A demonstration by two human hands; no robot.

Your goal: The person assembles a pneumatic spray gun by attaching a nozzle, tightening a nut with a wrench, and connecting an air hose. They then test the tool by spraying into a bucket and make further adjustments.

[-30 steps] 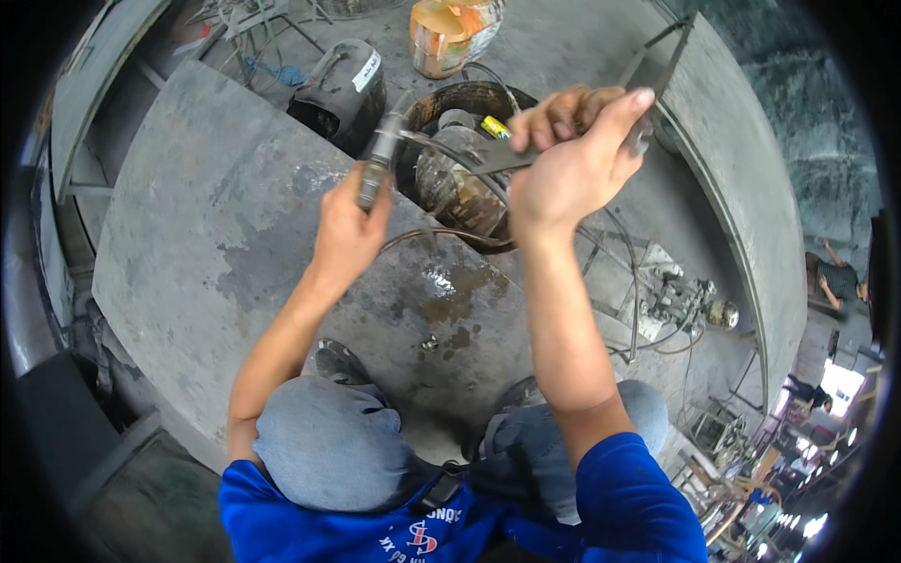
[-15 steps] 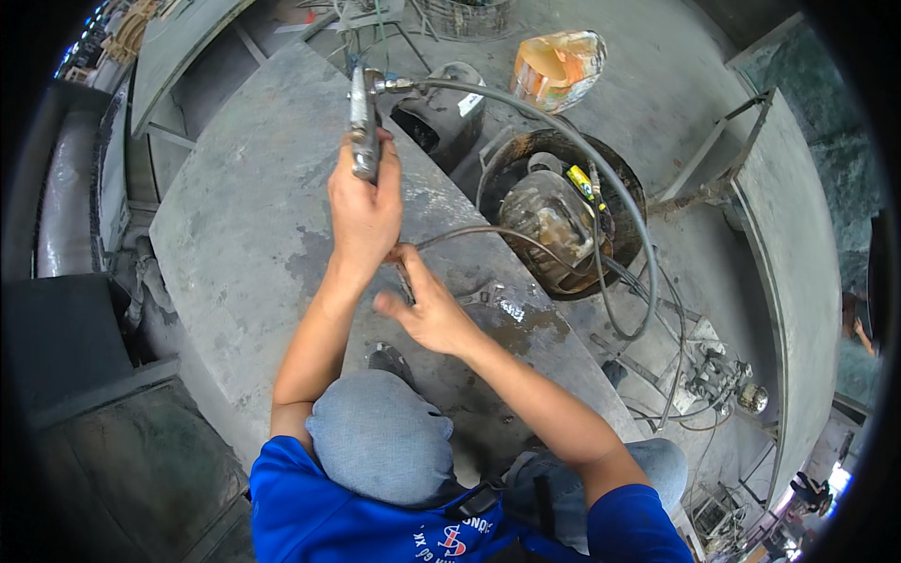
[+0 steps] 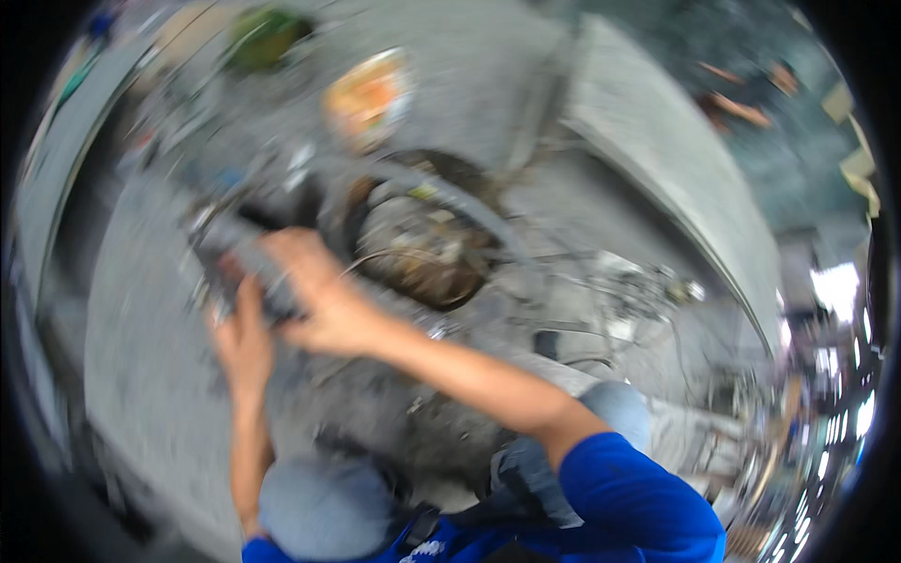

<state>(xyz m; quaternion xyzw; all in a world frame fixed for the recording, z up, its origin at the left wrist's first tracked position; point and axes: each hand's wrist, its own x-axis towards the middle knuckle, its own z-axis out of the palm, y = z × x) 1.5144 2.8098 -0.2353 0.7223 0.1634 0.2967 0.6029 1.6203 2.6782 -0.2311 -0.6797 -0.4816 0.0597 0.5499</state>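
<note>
Motion blurs the whole head view. A dark grey metal hand tool (image 3: 253,267) lies between my two hands over the left part of a grey work surface (image 3: 131,310). My left hand (image 3: 242,342) is closed on its near side, fingers pointing away from me. From the right, my right hand (image 3: 324,305) curls around the tool's body; the blur hides its fingertips. A thick grey hose (image 3: 465,199) arcs to the right beyond my hands. One thin brown line (image 3: 380,253) runs from near my right hand toward a dark round tub (image 3: 483,188).
A stained, lumpy container (image 3: 404,230) sits in the tub. Behind it stands an orange-and-white bucket (image 3: 368,98). Cables and a metal device (image 3: 648,286) lie on the floor at right. A long pale panel (image 3: 676,159) slants beyond, with another person's arm (image 3: 741,108) past it.
My view has swung right. My right hand has left its spot beside my left wrist and come up to the tool. The tool has tilted and looks lower.
</note>
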